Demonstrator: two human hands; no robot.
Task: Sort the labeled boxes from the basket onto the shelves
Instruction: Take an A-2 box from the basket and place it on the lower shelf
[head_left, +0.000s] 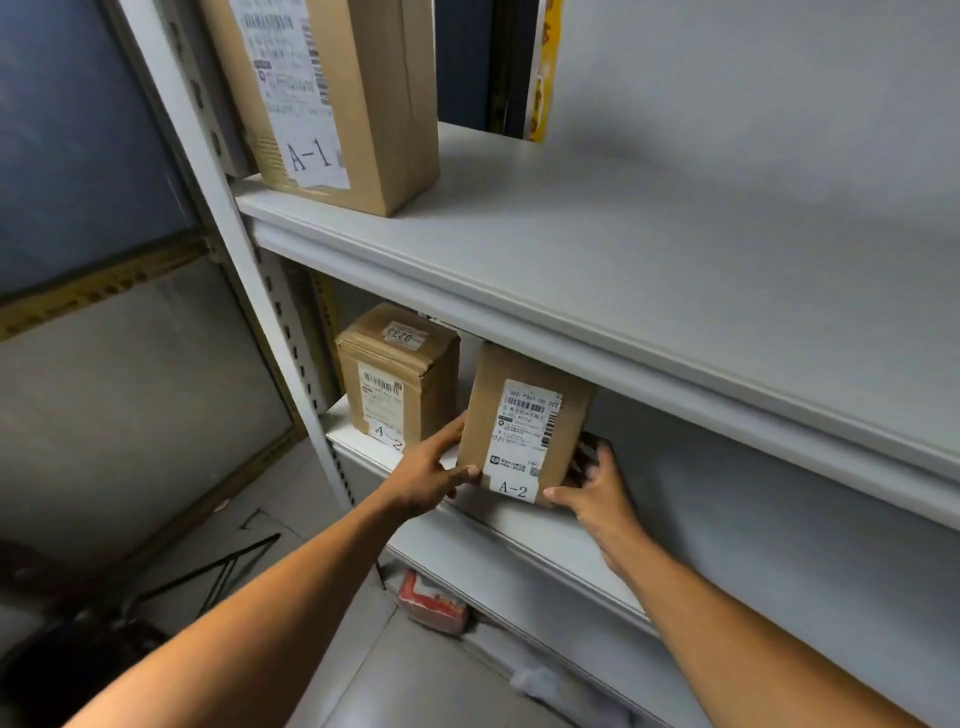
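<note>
A brown cardboard box labelled A-2 (524, 426) stands upright at the front edge of the second shelf (566, 545). My left hand (431, 473) grips its left side, thumb on the front lower corner. My right hand (597, 488) grips its right side, thumb at the bottom right corner. To its left, further back on the same shelf, stands another box marked A-2 (397, 374). A taller box marked A-1 (332, 98) stands on the upper shelf (649, 249) at its left end.
The white slotted upright (249, 280) of the rack runs down the left side. A red package (434, 603) lies on a lower shelf. Something yellow (543, 73) stands at the back of the upper shelf. A dark wire stand (218, 571) is on the floor at the left.
</note>
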